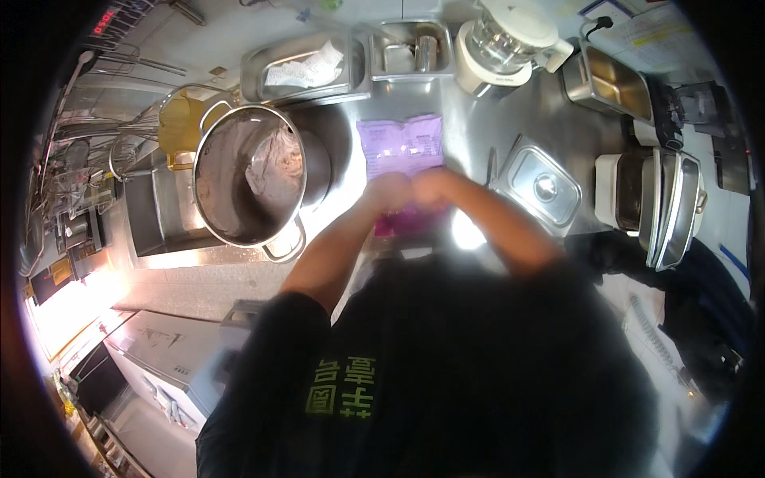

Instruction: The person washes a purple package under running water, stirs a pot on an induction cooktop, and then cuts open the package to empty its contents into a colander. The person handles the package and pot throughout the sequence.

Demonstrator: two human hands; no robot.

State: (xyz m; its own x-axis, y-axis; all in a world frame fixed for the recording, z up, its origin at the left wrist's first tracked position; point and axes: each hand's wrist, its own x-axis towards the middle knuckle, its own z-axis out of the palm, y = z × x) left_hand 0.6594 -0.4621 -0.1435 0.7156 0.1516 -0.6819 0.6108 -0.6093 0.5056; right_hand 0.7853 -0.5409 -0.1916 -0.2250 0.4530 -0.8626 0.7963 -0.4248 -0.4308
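A purple plastic packet (401, 143) bearing printed writing lies on the steel counter in front of me. Both my hands are closed on its near part, close together and blurred: my left hand (388, 194) on the left side, my right hand (431, 186) on the right. The near end of the packet looks darker pink-purple below my fists. To the left stands a large two-handled steel pot (230, 185), with a pale, crumpled-looking mass inside that I cannot identify. A steel pan lid with a round knob (541, 185) rests on the counter to my right.
Along the back are a steel pan (254, 71) with paper in it, a pan holding small containers (412, 74) and a white appliance with a clear jug (505, 42). Upright steel pans (672, 209) stand at right; a sink basin (158, 215) lies beyond the pot.
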